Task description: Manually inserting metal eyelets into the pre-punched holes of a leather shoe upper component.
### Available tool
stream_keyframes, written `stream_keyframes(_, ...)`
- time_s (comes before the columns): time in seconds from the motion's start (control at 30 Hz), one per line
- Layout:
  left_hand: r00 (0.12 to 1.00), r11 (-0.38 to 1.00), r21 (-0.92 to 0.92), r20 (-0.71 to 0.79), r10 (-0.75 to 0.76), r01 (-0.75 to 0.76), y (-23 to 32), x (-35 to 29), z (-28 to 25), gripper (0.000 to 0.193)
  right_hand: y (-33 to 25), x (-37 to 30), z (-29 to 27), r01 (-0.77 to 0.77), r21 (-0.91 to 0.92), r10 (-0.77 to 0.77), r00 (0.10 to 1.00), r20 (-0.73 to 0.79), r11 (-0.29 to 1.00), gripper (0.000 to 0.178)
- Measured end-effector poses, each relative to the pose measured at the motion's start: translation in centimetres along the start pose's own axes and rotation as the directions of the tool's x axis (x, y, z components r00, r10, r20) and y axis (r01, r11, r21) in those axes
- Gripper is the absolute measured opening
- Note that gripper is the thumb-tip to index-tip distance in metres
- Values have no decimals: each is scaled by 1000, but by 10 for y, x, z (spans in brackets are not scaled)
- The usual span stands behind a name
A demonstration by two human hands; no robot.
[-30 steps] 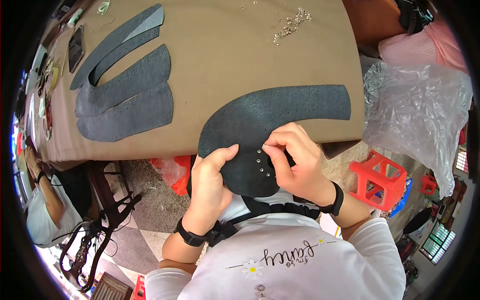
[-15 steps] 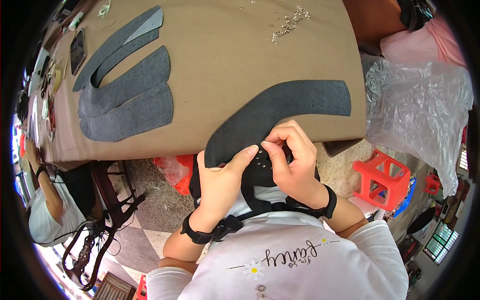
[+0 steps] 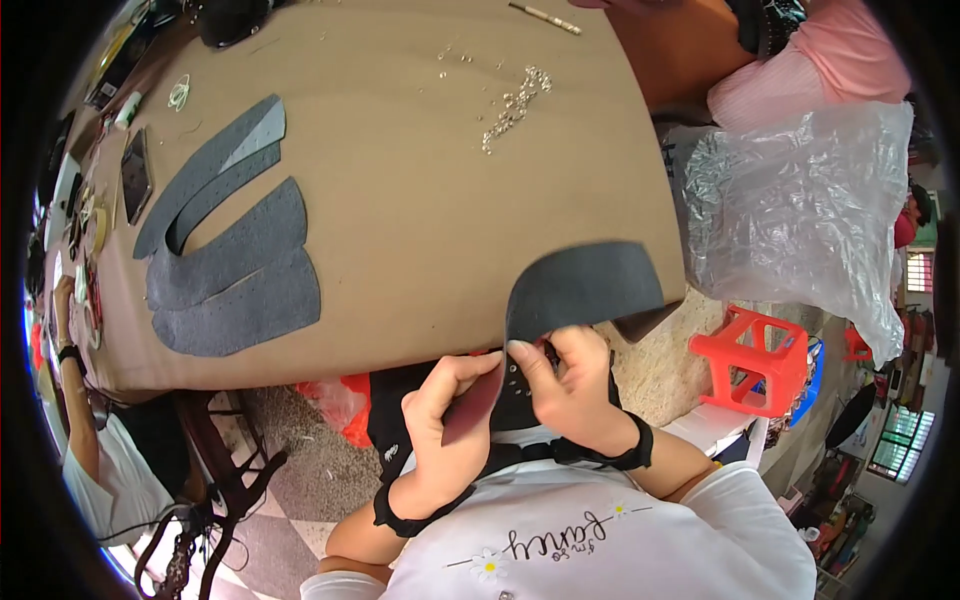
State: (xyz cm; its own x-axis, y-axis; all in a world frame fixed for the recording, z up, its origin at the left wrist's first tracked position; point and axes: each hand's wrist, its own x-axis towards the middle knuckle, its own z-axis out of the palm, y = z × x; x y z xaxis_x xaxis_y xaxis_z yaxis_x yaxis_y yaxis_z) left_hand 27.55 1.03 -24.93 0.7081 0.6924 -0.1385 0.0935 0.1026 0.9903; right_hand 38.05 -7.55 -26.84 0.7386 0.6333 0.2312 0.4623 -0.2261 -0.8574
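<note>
A curved dark grey piece of leather-like sheet (image 3: 585, 285) hangs at the table's near edge, its far end resting on the tabletop. My left hand (image 3: 452, 408) pinches its near end, where a dark red underside shows. With thumb and curled fingers, my right hand (image 3: 575, 385) grips the same piece beside the left hand. The sheet is bent up sharply between the two thumbs. Whether a small part sits between the fingertips is hidden. Small shiny round dots show on dark material just below the hands.
More curved grey pieces (image 3: 235, 300) lie on the brown-covered table (image 3: 400, 250) at left. Small shiny metal bits (image 3: 518, 105) are scattered farther off. A phone (image 3: 136, 175) lies far left. Clear plastic sheeting (image 3: 790, 210) and a red stool (image 3: 755, 360) stand right. Another person (image 3: 115, 455) is at left.
The grey piece was lying flatter; now it is folded upward between my hands, showing its red underside. My left hand has turned and lifted its end. The whole view has shifted.
</note>
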Motion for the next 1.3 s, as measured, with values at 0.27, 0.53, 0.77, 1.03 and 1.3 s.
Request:
stream_keyframes(0.27,812,554,-613,535,-233,563,32,15,-63,91,-14,42,-25,435,70,-420,799,430,898,16)
stream_keyframes(0.53,936,819,-513,-82,-343,256,9,18,-60,25,-26,113,6,594,57,-407,477,779,803,7)
stream_keyframes(0.77,891,712,-643,-99,-443,282,-17,5,-62,27,11,189,1,88,-294,34,922,386,952,12)
stream_keyframes(1.03,897,724,-621,-74,-435,300,-14,5,-63,29,36,188,18,130,-399,36,923,382,908,11)
stream_keyframes(1.3,905,696,-654,-39,-423,297,-20,3,-61,30,16,143,9,330,-218,-185,846,500,918,8)
